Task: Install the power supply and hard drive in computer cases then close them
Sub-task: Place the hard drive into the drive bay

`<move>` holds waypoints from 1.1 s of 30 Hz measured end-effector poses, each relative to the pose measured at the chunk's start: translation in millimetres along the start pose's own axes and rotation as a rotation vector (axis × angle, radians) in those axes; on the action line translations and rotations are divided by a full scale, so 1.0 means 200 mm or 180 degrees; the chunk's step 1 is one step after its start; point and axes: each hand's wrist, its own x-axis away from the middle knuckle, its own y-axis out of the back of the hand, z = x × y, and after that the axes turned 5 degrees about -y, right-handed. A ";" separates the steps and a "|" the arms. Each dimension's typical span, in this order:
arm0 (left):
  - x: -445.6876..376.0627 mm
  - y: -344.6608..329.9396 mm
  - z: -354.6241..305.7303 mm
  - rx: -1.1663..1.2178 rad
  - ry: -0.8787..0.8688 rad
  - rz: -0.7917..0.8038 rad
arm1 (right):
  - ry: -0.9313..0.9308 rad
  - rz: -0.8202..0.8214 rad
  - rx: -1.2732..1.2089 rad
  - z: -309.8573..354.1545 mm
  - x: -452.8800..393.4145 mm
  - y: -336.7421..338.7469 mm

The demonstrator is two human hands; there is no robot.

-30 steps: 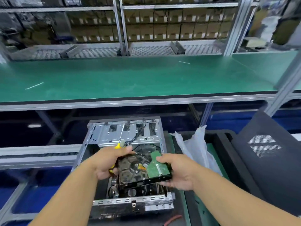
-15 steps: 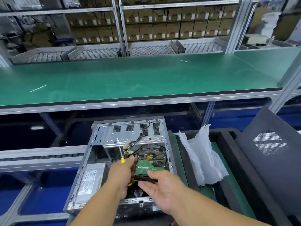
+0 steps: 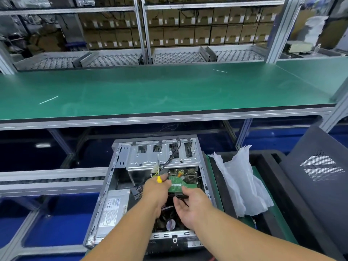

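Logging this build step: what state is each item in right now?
computer case: open, side panel off.
hard drive: circuit board up, inside the case, held at its near edge.
left hand: holds a yellow-handled screwdriver.
right hand: touches the drive.
power supply: inside the case.

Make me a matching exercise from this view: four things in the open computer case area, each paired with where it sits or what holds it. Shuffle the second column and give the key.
Things:
1. hard drive
2. screwdriver
3. power supply
4. plastic bag

Places:
A. outside the computer case, on its right
B. held in the left hand
C. in the case's near left corner
D. at the case's drive bay, circuit board up, right hand at its near edge

Pairs: 1-D, 2-B, 3-C, 4-A
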 end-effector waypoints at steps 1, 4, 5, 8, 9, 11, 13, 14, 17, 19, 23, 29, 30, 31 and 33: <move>0.00 0.00 0.01 -0.0185 -0.0147 -0.0095 | 0.0029 0.0011 -0.0027 0.00 -0.01 0.00; 0.00 0.03 0.01 -0.1354 -0.1100 -0.0644 | 0.0090 0.0082 -0.0151 0.00 -0.05 0.00; 0.00 0.05 0.00 -0.1572 -0.1411 -0.0785 | 0.0105 0.0093 -0.0208 0.00 -0.05 0.00; -0.04 0.07 -0.05 -0.1946 -0.1748 -0.0749 | 0.0142 0.0030 -0.0368 -0.01 -0.07 0.00; -0.06 0.07 -0.06 -0.2117 -0.1774 -0.0656 | 0.0148 0.0036 -0.0419 -0.01 -0.07 0.01; -0.10 0.05 -0.06 -0.2388 -0.1916 -0.0536 | 0.0143 0.0103 -0.0519 -0.01 -0.07 0.02; -0.13 0.04 -0.05 -0.2655 -0.2011 -0.0535 | 0.0129 0.0173 -0.0647 -0.01 -0.07 0.02; -0.15 0.03 -0.04 -0.2831 -0.2014 -0.0519 | 0.0137 0.0197 -0.0692 -0.02 -0.07 0.02; -0.18 0.03 -0.05 -0.3221 -0.1936 -0.0508 | 0.0137 0.0250 -0.0757 -0.02 -0.06 0.01; -0.20 0.03 -0.05 -0.3288 -0.1919 -0.0531 | 0.0155 0.0267 -0.0807 -0.02 -0.05 0.00; -0.20 0.03 -0.04 -0.3205 -0.2010 -0.0580 | 0.0217 0.0151 -0.1083 -0.02 -0.04 -0.01; -0.19 -0.02 -0.08 -0.2869 -0.1878 -0.0777 | 0.0245 0.0201 -0.1077 -0.02 -0.02 -0.01; -0.19 -0.02 -0.09 -0.2900 -0.1851 -0.0771 | 0.0244 0.0215 -0.1051 -0.02 -0.02 -0.01; -0.19 -0.02 -0.10 -0.2937 -0.1815 -0.0749 | 0.0246 0.0223 -0.1018 -0.02 -0.02 -0.01; -0.20 -0.02 -0.12 -0.2905 -0.1694 -0.0660 | 0.0237 0.0216 -0.0954 -0.02 -0.03 -0.01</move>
